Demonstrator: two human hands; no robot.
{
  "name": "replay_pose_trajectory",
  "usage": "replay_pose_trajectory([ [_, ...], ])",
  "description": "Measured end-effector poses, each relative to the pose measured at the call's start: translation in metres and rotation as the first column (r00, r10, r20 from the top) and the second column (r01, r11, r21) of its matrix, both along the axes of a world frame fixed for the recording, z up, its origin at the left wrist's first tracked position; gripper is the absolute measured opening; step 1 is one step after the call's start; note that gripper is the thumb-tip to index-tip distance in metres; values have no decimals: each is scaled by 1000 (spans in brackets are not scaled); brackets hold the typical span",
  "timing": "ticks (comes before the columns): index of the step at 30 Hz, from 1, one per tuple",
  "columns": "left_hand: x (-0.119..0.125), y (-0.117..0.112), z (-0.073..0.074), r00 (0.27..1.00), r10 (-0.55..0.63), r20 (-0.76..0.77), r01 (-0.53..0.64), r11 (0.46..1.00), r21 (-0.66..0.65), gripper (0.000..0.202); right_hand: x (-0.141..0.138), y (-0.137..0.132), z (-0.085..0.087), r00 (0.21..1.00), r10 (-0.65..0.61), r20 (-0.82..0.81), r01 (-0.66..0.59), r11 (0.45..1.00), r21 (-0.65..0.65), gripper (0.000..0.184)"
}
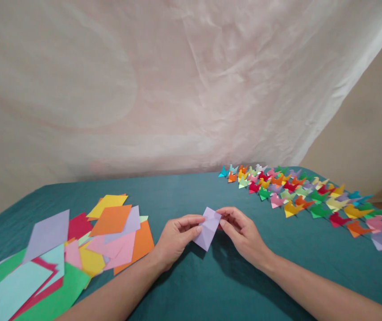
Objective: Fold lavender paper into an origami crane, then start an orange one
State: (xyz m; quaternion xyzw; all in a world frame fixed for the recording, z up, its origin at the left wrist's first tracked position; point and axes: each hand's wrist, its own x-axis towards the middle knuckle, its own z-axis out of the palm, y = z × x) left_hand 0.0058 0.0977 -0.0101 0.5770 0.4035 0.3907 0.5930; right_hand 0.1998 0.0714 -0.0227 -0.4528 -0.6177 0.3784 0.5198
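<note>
A small piece of lavender paper (208,229), creased and roughly diamond-shaped, is held up just above the table between both hands. My left hand (179,236) pinches its left edge between thumb and fingers. On the opposite side, my right hand (241,232) grips the upper right edge with thumb and index finger. The paper's lower corner points down toward the cloth, and its back is hidden from view.
Loose coloured paper sheets (110,220) lie in an overlapping pile on the left of the teal-covered table (177,191). Rows of folded paper birds (291,207) in many colours stand on the right. A pale hanging cloth (164,80) rises behind the table.
</note>
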Motion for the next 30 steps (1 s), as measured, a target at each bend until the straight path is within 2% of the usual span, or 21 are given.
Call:
replay_pose_trajectory([
  [6, 0, -1, 0, 1000, 2, -4, -2, 1000, 2, 33, 0, 1, -3, 1000, -2, 15, 2, 1000, 8, 18],
  [13, 0, 0, 0, 1000, -30, -2, 30, 999, -18, 31, 0, 1, 0, 992, -17, 126, 7, 997, 76, 15],
  [17, 0, 0, 2, 999, -43, -18, 43, 999, 1, 31, -1, 0, 1, 995, -31, 96, 23, 996, 84, 21],
  [22, 0, -1, 1, 999, -43, -24, 43, 999, 2, 33, 0, 2, 0, 987, 23, 160, -52, 982, 180, 18],
  [30, -1, 1, -3, 997, -80, 15, 81, 996, -26, 36, -1, 2, 0, 970, 83, 228, -124, 977, 175, 25],
])
